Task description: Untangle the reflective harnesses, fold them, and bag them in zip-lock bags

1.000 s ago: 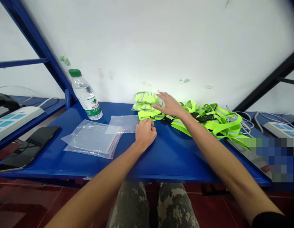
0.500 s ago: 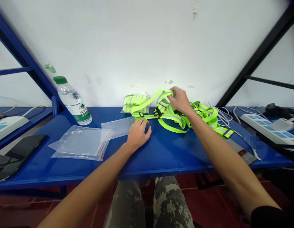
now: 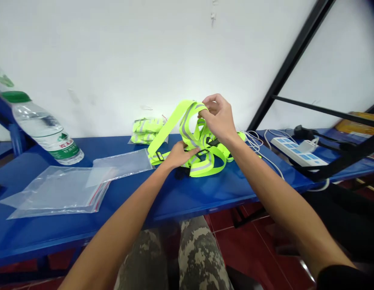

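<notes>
the right hand (image 3: pixel 218 117) grips a raised loop of the neon-yellow reflective vest (image 3: pixel 201 168), its silver-striped webbing slack; the left hand (image 3: pixel 179 155) rests open on the straps, just above the blue table (image 3: pixel 232 189).

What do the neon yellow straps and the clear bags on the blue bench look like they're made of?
The neon yellow straps look like synthetic webbing, matte and flexible enough to bend into loops. Their silver bands look like reflective tape. The clear bags look like thin, glossy plastic film, judging by the creases and glare, though the exact plastic can't be told.
</notes>
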`<action>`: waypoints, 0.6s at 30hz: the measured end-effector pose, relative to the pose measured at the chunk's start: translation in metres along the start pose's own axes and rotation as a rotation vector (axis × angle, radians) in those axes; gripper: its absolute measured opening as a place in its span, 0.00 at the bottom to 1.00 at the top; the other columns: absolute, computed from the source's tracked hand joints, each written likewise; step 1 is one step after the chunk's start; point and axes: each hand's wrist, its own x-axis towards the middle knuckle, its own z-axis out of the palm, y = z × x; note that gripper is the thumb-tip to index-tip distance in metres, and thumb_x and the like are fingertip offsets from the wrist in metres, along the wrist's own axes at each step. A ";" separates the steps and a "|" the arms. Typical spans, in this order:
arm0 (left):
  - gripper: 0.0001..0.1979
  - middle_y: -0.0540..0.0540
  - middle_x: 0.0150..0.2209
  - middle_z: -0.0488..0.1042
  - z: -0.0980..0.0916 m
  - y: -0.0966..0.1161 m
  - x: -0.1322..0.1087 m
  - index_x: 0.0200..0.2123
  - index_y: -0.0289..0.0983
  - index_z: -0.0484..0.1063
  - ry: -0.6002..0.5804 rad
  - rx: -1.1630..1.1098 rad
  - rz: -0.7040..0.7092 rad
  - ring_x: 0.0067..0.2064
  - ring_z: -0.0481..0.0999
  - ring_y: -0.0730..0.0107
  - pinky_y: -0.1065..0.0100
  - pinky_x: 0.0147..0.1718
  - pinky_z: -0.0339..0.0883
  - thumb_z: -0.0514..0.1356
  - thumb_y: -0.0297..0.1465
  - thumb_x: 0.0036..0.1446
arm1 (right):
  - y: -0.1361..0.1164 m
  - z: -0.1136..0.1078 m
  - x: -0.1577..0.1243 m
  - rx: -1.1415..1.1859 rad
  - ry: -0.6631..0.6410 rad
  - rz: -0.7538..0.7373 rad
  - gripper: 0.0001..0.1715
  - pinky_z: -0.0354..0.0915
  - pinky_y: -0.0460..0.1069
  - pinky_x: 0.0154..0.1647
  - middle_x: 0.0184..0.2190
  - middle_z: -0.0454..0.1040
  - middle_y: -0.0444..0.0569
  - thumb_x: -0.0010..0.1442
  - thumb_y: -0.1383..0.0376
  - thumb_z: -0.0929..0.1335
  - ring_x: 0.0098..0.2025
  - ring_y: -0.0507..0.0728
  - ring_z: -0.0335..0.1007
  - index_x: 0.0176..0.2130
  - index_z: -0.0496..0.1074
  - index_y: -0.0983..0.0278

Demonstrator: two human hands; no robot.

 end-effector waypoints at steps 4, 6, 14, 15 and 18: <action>0.25 0.40 0.46 0.78 -0.014 -0.010 0.004 0.44 0.35 0.75 0.167 -0.273 -0.136 0.36 0.79 0.62 0.60 0.41 0.71 0.70 0.44 0.47 | 0.026 -0.030 0.002 -0.136 0.088 0.104 0.17 0.68 0.53 0.37 0.35 0.69 0.49 0.59 0.57 0.67 0.38 0.57 0.70 0.45 0.64 0.62; 0.25 0.42 0.44 0.79 -0.019 -0.012 0.004 0.43 0.35 0.76 0.242 -0.474 -0.158 0.40 0.79 0.62 0.62 0.42 0.71 0.72 0.42 0.44 | 0.028 -0.036 -0.002 -0.161 -0.030 0.116 0.20 0.68 0.54 0.36 0.36 0.70 0.49 0.57 0.55 0.70 0.37 0.57 0.70 0.44 0.65 0.62; 0.23 0.49 0.33 0.78 -0.026 0.004 0.003 0.43 0.39 0.75 0.328 -0.793 -0.162 0.21 0.68 0.79 0.72 0.18 0.58 0.69 0.47 0.49 | 0.011 -0.004 -0.031 -0.270 -0.530 0.099 0.18 0.71 0.57 0.41 0.37 0.76 0.52 0.51 0.55 0.74 0.40 0.62 0.73 0.36 0.71 0.63; 0.23 0.51 0.31 0.77 -0.028 0.005 0.002 0.42 0.39 0.74 0.332 -0.777 -0.178 0.18 0.64 0.81 0.72 0.16 0.55 0.69 0.47 0.49 | 0.015 -0.001 -0.029 -0.218 -0.534 0.154 0.14 0.72 0.57 0.38 0.34 0.76 0.52 0.53 0.56 0.72 0.37 0.61 0.73 0.34 0.72 0.64; 0.21 0.53 0.27 0.73 -0.036 0.011 -0.003 0.39 0.38 0.73 0.245 -0.701 -0.252 0.14 0.52 0.87 0.73 0.12 0.44 0.71 0.44 0.46 | 0.035 -0.004 -0.005 0.030 -0.358 0.307 0.10 0.72 0.56 0.29 0.31 0.75 0.51 0.56 0.59 0.70 0.30 0.58 0.72 0.33 0.70 0.64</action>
